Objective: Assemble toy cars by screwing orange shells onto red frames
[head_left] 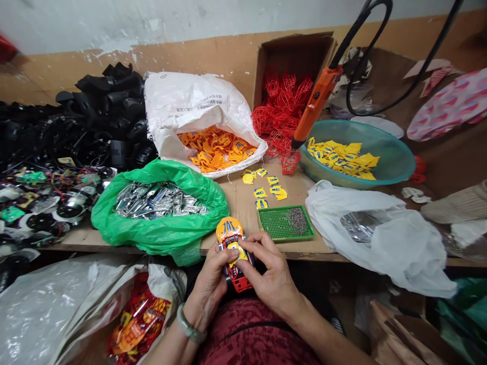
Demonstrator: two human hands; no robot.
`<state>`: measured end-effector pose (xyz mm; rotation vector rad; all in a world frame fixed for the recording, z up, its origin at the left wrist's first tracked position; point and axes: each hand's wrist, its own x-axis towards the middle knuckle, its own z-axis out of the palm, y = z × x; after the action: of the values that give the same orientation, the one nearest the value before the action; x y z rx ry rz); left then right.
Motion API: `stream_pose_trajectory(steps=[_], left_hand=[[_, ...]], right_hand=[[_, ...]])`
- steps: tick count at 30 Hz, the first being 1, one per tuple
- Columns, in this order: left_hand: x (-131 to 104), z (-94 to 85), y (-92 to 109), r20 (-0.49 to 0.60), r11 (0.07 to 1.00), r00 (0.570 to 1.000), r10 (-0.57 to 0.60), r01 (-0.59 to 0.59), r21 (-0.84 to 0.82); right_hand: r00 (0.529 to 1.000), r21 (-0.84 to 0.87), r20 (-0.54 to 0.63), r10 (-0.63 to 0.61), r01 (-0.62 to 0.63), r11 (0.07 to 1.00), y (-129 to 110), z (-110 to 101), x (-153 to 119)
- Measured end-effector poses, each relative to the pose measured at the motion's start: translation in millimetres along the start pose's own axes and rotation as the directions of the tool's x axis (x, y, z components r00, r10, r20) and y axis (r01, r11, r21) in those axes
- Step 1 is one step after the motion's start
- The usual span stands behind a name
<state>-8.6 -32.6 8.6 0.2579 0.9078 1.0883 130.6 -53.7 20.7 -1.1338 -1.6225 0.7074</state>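
Note:
A toy car [230, 227] with an orange hood, a red frame and dark sides is held over my lap, close to the table's front edge. My left hand [212, 279] wraps around its left side, thumb pressing on a yellow plate [238, 253] at the car's middle. On the other side, my right hand [272, 271] grips the car, its thumb and fingertips against that same plate. Several loose yellow plates [261, 193] lie on the table beyond the car. Just past my right hand is a green mesh tray [272, 230] with small screws [298, 221].
An orange electric screwdriver [317, 104] hangs above a teal basin [395, 154] of yellow pieces. Around the table stand a green bag [205, 190] of silvery parts, a white sack [198, 94] of orange parts, red frames [281, 109], a white plastic bag [407, 248] and black parts [110, 111].

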Motion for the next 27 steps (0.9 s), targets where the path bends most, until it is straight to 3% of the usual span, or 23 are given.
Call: stream_pose_trajectory(steps=[13, 20, 27], left_hand=[[-1, 5.6, 1, -0.032, 1.0, 0.999, -0.027, 0.027, 0.008], [1, 11.2, -2, 0.01, 1.0, 1.0, 0.021, -0.021, 0.011], [2, 13.9, -4, 0.037, 0.998, 0.997, 0.065, -0.065, 0.01]], right_hand=[[0.999, -0.149, -0.025, 0.034, -0.038, 0.988, -3, 7, -3], [0.996, -0.241, -0.09, 0.008, -0.029, 0.97, -7, 10, -1], [0.996, -0.306, -0.084, 0.011, -0.037, 0.951, -9, 8, 1]])
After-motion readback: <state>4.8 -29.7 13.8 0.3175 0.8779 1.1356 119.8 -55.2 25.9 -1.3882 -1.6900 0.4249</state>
